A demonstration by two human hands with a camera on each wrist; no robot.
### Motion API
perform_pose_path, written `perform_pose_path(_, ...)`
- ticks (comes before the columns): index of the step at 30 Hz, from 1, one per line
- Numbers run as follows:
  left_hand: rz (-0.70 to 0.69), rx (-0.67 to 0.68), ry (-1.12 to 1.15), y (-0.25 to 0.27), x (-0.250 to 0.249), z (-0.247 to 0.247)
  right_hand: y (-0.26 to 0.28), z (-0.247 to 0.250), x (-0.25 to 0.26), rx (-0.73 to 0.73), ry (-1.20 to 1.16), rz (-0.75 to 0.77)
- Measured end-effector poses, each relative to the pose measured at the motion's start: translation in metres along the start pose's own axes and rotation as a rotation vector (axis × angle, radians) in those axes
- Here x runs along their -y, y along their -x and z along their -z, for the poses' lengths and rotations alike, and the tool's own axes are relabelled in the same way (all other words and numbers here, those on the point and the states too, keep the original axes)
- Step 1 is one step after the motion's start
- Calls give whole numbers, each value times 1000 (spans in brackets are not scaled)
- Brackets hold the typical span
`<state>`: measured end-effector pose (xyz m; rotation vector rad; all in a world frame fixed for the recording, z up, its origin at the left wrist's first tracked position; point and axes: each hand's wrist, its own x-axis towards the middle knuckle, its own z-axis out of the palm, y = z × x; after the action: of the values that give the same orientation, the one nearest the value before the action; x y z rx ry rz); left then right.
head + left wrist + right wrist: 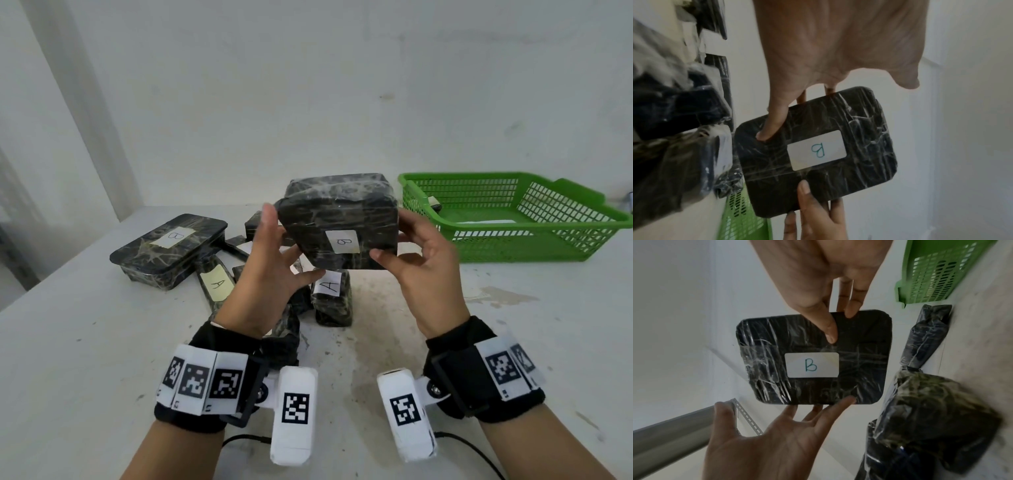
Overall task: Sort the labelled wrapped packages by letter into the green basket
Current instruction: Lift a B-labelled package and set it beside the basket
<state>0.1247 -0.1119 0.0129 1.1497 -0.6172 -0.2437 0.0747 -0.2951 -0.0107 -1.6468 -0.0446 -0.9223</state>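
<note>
Both hands hold a black film-wrapped box labelled B (342,212) up above the table. My left hand (270,267) supports its left lower edge with straight, spread fingers. One finger (772,123) lies on the labelled face, the others are behind, and the thumb stands clear. My right hand (421,260) pinches the right side, with one finger (829,332) on the face and the rest behind. The green basket (548,246) stands at the back right. The B label (811,365) faces me.
On the table below lie a flat package marked B (164,250), an upright package marked A (330,298), a long one marked A (215,284) and several other dark wrapped packages. Something white (486,222) lies in the basket. A wall stands close behind.
</note>
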Motion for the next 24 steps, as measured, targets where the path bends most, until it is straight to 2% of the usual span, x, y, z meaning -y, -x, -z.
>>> perform_pose_path(4, 13, -74, 23, -2, 2, 0, 1, -2, 0, 34, 12, 4)
perform_pose_path(8, -52, -112, 22, -4, 5, 3, 1, -2, 1, 109, 47, -27)
perform_pose_path(12, -116, -137, -11, -4, 6, 3, 1, -3, 3, 139, -6, -155)
perform_pose_path(19, -192, -66, -101, -3, 9, 1, 6, -6, 16, 289, -334, -197)
perform_pose_path(22, -180, -6, -115, -2, 12, 0, 5, -10, 14, 231, -347, -149)
perform_pose_path(24, -184, -15, -110, -2, 12, -1, 4, -10, 12, 190, -324, -97)
